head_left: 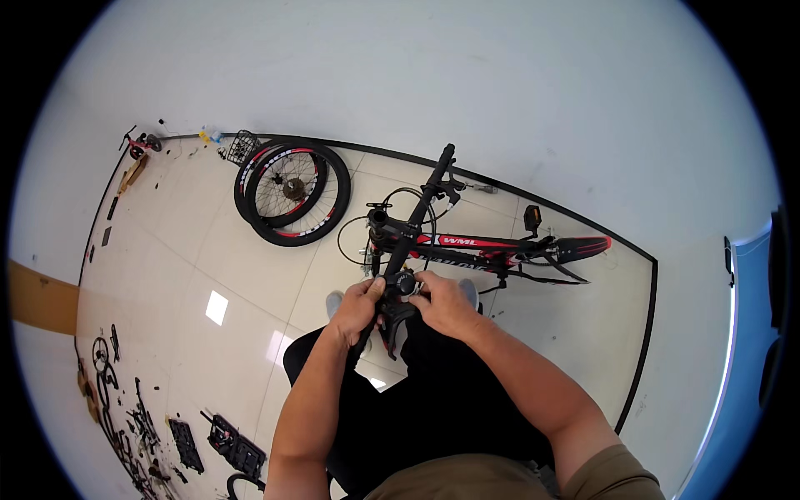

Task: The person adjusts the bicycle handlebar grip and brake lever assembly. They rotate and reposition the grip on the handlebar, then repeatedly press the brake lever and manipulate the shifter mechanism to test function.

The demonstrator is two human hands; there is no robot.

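Note:
A black handlebar (pixel 435 179) runs from the far side of a black and red bicycle frame (pixel 467 242) back toward my lap. My left hand (pixel 357 310) is closed round its near end, thumb on top beside a black gear shifter (pixel 402 283). At the shifter's right side my right hand (pixel 446 303) has its fingers bent and closed near its edge. Whatever small part lies under those fingertips is hidden. A black brake lever (pixel 394 337) hangs just below, between my hands. Loose black cables (pixel 354 242) loop around the stem.
Two bicycle wheels (pixel 298 233) lie overlapped on the tiled floor beyond the bike, next to a wire basket (pixel 242 147). An open tool case (pixel 236 447) and several scattered parts lie at lower left. A pedal (pixel 532 218) sticks out beside the frame. A white wall (pixel 517 92) rises behind.

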